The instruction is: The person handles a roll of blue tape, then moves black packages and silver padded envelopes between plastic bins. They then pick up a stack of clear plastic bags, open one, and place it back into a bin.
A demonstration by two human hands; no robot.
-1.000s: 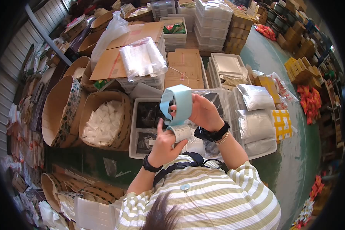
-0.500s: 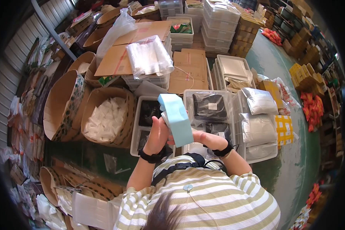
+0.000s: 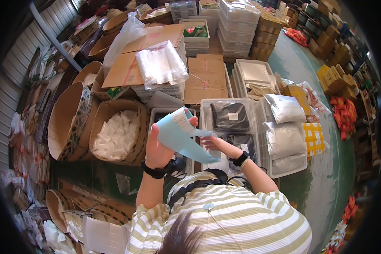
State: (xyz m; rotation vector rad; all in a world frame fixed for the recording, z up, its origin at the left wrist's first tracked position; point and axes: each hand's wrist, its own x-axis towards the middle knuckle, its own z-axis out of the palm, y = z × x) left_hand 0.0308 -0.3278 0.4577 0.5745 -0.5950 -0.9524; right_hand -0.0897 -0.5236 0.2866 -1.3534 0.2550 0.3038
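Observation:
A light blue roll of label strip (image 3: 172, 132) rests in my left hand (image 3: 158, 149), the thumb on its near side and fingertips showing past the far side. White printed labels (image 3: 182, 121) show on the rolled part. One length of the strip hangs to a pointed lower end. Another stretch runs right to my right hand (image 3: 221, 146), whose fingers pinch it near the tips. Below both hands stands a white bin (image 3: 204, 111) with black items in clear plastic bags (image 3: 229, 117). A second white bin (image 3: 155, 111) is partly hidden behind my left hand.
To the left, a cardboard tub (image 3: 144, 127) holds small white packets (image 3: 116, 135). Silvery padded bags (image 3: 285, 137) fill a bin at the right. Clear plastic sleeves (image 3: 161, 63) lie on cardboard farther back, near stacked clear crates (image 3: 238, 29).
The strip has turned from upright to slanting, and its printed labels now show. My left hand has moved left and opened out under the roll; my right hand draws a length rightward.

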